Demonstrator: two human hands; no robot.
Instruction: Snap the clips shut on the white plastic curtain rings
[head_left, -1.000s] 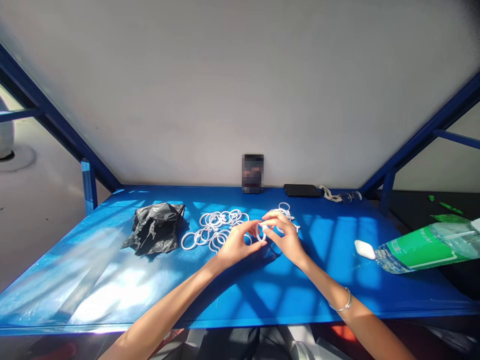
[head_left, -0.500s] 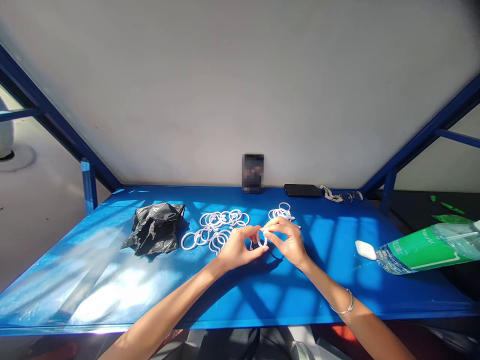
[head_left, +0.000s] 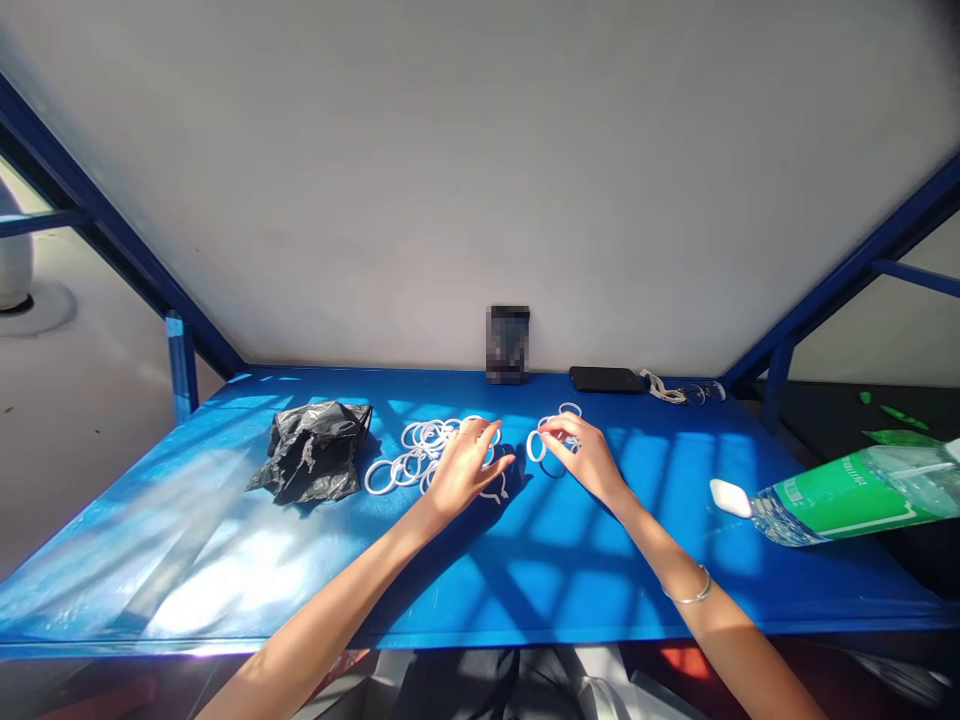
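My left hand [head_left: 463, 468] reaches over the near edge of a spread of several white plastic rings [head_left: 417, 452] on the blue table [head_left: 570, 560]; its fingers are spread and hold nothing. My right hand [head_left: 585, 455] pinches a single white ring [head_left: 535, 446] between thumb and fingertips, just in front of a smaller heap of white rings [head_left: 564, 416]. The two hands are apart, a hand's width between them.
A crumpled black plastic bag [head_left: 313, 450] lies left of the rings. A small dark box [head_left: 507, 345], a black phone [head_left: 604, 379] and a white cord [head_left: 661, 389] sit against the back wall. A green-labelled bottle [head_left: 847, 497] lies at the right edge.
The hands were together working one ring. They have separated: the left moved away onto the left spread of rings, the right carried the ring up toward the small heap.
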